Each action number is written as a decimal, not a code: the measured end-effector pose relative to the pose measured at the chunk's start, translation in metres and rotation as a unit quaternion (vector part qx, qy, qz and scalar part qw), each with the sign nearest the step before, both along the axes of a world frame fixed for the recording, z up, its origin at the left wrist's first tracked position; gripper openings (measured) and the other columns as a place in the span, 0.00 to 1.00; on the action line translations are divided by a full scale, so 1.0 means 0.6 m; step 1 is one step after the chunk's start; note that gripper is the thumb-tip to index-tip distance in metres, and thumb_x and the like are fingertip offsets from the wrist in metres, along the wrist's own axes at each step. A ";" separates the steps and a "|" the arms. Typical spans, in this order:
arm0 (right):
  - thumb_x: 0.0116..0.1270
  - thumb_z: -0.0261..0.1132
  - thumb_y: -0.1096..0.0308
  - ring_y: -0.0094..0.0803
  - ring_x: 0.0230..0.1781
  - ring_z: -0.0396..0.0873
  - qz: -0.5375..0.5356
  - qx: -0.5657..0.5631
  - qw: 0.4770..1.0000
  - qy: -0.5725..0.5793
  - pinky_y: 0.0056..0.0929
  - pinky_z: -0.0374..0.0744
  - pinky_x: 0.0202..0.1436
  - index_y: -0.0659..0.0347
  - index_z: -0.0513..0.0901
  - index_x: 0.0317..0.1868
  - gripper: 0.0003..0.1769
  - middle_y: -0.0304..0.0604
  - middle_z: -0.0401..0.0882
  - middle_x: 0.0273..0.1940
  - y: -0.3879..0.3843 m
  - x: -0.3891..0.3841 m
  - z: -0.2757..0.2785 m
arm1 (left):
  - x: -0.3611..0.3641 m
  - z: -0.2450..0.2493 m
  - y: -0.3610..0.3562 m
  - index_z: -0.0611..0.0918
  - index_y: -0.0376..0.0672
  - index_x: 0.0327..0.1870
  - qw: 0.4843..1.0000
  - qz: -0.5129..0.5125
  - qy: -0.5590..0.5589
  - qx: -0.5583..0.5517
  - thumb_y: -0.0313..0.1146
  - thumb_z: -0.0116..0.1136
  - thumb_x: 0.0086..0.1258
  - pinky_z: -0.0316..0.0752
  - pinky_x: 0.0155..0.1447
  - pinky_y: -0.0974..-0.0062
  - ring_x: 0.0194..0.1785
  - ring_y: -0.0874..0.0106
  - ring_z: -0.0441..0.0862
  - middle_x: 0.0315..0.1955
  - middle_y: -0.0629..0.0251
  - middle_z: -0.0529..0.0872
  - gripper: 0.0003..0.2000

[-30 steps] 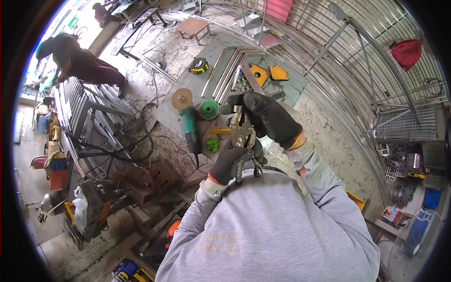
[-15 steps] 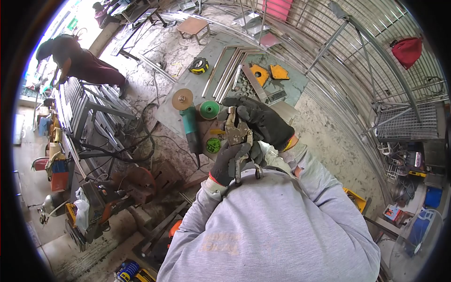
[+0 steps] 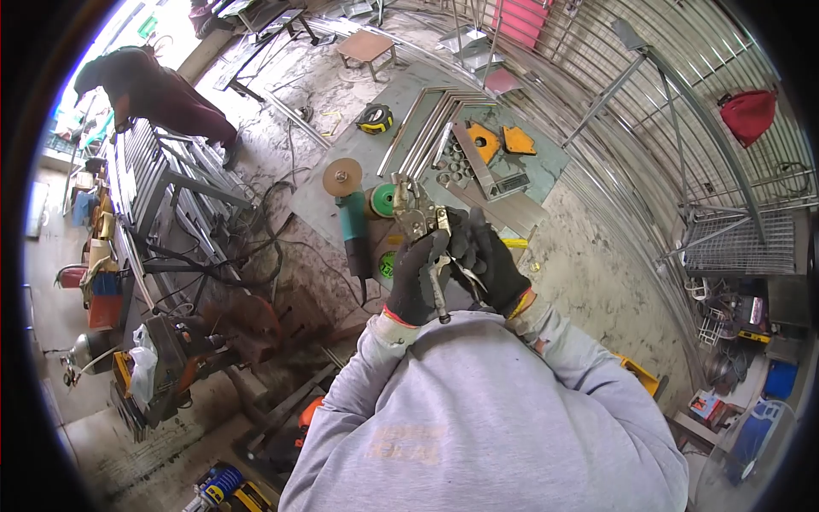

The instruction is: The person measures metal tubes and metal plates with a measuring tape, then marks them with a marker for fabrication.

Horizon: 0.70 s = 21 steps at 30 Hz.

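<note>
Locking pliers [image 3: 415, 220] are held close in front of my chest, jaws pointing away from me and tilted left, handles spread towards me. My gloved left hand [image 3: 413, 280] is wrapped round one handle. On the other side, my gloved right hand [image 3: 496, 266] is closed against the pliers near the second handle; its fingertips are partly hidden. A small shiny metal piece shows near the fingers, too small to name. Just beyond the jaws lie a green disc [image 3: 384, 200] and a teal angle grinder [image 3: 354, 226] with a brown disc.
On the grey sheet sit a tape measure [image 3: 374, 119], bent metal tubes [image 3: 424, 128], small rings [image 3: 456, 164], a square [image 3: 478, 162] and yellow magnets [image 3: 518, 140]. Cables cross the floor at left. A co-worker [image 3: 162, 94] bends over metal frames [image 3: 171, 188]. Long rods [image 3: 627, 183] line the right.
The pliers have swung left, and their jaws now reach over the green disc. My right hand has left the jaw tip and come back down towards the handles.
</note>
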State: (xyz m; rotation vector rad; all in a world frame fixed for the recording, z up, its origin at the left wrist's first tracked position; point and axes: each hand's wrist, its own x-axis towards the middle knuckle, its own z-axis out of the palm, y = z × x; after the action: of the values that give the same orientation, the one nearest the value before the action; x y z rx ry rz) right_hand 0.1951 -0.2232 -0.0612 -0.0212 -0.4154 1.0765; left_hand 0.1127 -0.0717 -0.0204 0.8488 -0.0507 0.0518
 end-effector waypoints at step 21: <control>0.86 0.56 0.49 0.38 0.57 0.85 -0.282 -0.458 0.834 -0.122 0.43 0.81 0.67 0.64 0.80 0.64 0.26 0.49 0.86 0.58 -0.079 -0.019 -0.013 | 0.040 0.048 -0.007 0.76 0.33 0.68 0.991 0.073 0.042 -0.107 0.39 0.56 0.81 0.84 0.52 0.55 0.43 0.63 0.84 0.37 0.61 0.82 0.22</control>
State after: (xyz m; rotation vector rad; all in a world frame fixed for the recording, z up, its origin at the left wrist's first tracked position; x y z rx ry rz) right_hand 0.1839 -0.2707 -0.0692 -1.0877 -0.0631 0.5907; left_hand 0.1366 -0.0759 0.0085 0.6389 0.0951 0.1553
